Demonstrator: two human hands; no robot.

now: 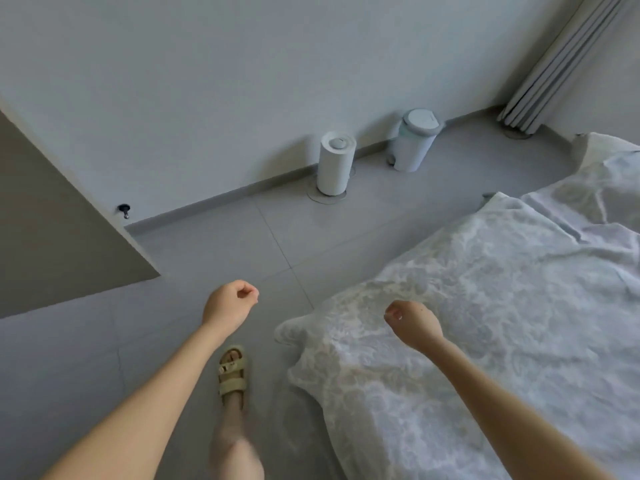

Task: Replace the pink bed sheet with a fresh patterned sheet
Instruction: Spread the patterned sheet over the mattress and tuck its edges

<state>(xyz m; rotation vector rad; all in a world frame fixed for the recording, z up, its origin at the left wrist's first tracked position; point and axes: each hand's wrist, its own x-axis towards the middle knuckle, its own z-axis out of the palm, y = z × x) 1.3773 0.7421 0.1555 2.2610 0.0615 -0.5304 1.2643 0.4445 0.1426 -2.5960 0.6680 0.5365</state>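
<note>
The patterned sheet (pixel 485 306) lies spread over the bed (pixel 561 358), covering the top in view and falling down the side toward the floor (pixel 214 244); its near corner juts out loose and rumpled past the bed's edge instead of being tucked, which I take to mean the spreading is done and the fitting is not. The cloth is pale, white with a faint grey-beige leafy figure, and thin enough to crease; ridges and folds run across it farther up the bed. No pink sheet is plainly visible; a faint rosy tint shows at the far right, but I cannot tell what it is. The left hand (pixel 230 306) hovers over the floor beside the bed, the right hand (pixel 412 323) above the sheet near that corner; both have fingers curled toward the palm and grip nothing, probably poised to take the loose corner. A sandal (pixel 232 372) steps along the bedside.
</note>
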